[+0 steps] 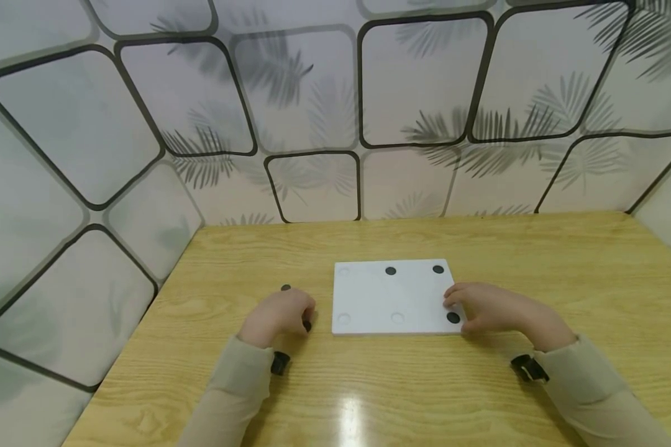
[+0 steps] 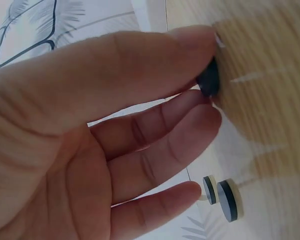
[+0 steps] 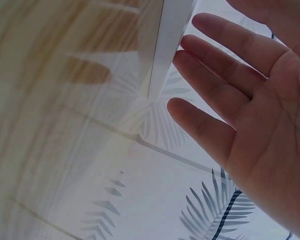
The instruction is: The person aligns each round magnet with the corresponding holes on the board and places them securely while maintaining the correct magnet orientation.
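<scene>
while left hand (image 1: 279, 316) pinches disc (image 2: 209, 80), right hand (image 1: 489, 307) rests flat.

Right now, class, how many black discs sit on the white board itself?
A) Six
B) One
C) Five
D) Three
D: the head view shows three black discs on the white board, at the top middle, the top right and the bottom right, while the other three round spots are bare.
</scene>
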{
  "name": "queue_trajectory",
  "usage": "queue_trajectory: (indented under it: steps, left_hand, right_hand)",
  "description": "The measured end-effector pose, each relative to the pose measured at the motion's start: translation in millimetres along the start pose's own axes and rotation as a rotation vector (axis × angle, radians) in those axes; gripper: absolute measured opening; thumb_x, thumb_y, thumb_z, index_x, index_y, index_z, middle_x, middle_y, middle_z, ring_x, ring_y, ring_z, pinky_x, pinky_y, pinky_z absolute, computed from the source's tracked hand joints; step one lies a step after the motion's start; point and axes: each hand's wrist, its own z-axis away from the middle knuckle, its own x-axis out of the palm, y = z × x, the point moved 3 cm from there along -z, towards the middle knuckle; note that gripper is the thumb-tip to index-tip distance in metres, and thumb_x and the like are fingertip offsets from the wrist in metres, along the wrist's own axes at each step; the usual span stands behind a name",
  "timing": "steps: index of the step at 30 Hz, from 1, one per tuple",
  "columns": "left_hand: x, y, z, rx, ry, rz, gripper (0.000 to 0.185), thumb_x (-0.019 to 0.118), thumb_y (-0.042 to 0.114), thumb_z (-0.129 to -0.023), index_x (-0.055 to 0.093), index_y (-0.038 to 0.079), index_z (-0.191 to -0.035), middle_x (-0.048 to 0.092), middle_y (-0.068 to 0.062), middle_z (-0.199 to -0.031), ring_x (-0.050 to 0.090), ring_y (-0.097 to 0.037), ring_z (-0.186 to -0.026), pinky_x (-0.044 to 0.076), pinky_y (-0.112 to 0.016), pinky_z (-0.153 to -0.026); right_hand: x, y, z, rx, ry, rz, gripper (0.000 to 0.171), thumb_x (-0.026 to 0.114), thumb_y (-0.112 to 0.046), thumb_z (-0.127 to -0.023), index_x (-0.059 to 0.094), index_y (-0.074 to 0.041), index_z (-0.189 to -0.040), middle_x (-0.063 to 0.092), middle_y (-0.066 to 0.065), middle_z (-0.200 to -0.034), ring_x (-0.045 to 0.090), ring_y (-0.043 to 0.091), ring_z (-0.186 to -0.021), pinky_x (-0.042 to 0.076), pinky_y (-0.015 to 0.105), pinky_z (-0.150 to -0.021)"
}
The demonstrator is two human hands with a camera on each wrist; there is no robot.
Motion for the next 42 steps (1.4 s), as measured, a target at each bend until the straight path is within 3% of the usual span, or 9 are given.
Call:
queue_trajectory:
  steps: [14, 19, 25, 30, 42]
  left_hand:
    - [0.5, -0.3, 1.8, -0.013, -0.018, 0.041, 0.022, 0.064, -0.003, -0.070, 0.052, 0.013, -0.062, 0.048, 0.002, -0.061, 0.039, -0.012, -0.054, 0.033, -0.026, -0.051]
    - [0.9, 0.8, 1.8, -0.016, -0.021, 0.026, 0.022, 0.061, -0.004, -0.071, 0.051, 0.013, -0.061, 0.046, 0.003, -0.059, 0.038, -0.012, -0.052, 0.031, -0.026, -0.050]
    - [2.5, 1.2, 0.8, -0.008, -0.032, 0.029, 0.029, 0.060, -0.006, -0.067, 0.044, 0.014, -0.054, 0.034, 0.004, -0.052, 0.027, -0.010, -0.048, 0.025, -0.025, -0.046]
    - [2.3, 1.4, 2.0, -0.013, -0.038, 0.013, 0.025, 0.064, -0.003, -0.066, 0.048, 0.013, -0.056, 0.039, 0.003, -0.055, 0.032, -0.011, -0.050, 0.028, -0.025, -0.047]
    - [0.4, 2.0, 2.5, 0.011, -0.010, -0.019, 0.027, 0.062, -0.003, -0.063, 0.044, 0.014, -0.053, 0.035, 0.004, -0.052, 0.029, -0.010, -0.049, 0.026, -0.025, -0.047]
  right_hand:
    - [1.4, -0.4, 1.0, 0.005, -0.006, -0.018, 0.040, 0.072, -0.010, -0.070, 0.059, 0.001, -0.106, 0.052, 0.013, -0.113, 0.048, 0.033, -0.105, 0.037, 0.047, -0.087]
    - [1.7, 0.1, 1.0, -0.006, -0.003, -0.010, 0.040, 0.072, -0.012, -0.070, 0.060, 0.002, -0.106, 0.052, 0.013, -0.112, 0.049, 0.033, -0.104, 0.038, 0.046, -0.086]
    - [1.5, -0.6, 1.8, -0.010, -0.003, 0.002, 0.040, 0.073, -0.013, -0.070, 0.060, 0.002, -0.105, 0.053, 0.012, -0.111, 0.050, 0.032, -0.103, 0.039, 0.046, -0.086]
    - [1.6, -1.9, 1.6, -0.011, -0.005, 0.003, 0.040, 0.073, -0.013, -0.070, 0.060, 0.002, -0.104, 0.053, 0.013, -0.111, 0.049, 0.032, -0.103, 0.038, 0.046, -0.086]
    - [0.8, -1.7, 0.6, -0.006, 0.000, -0.001, 0.040, 0.073, -0.014, -0.070, 0.061, 0.001, -0.104, 0.052, 0.013, -0.112, 0.049, 0.032, -0.103, 0.038, 0.046, -0.086]
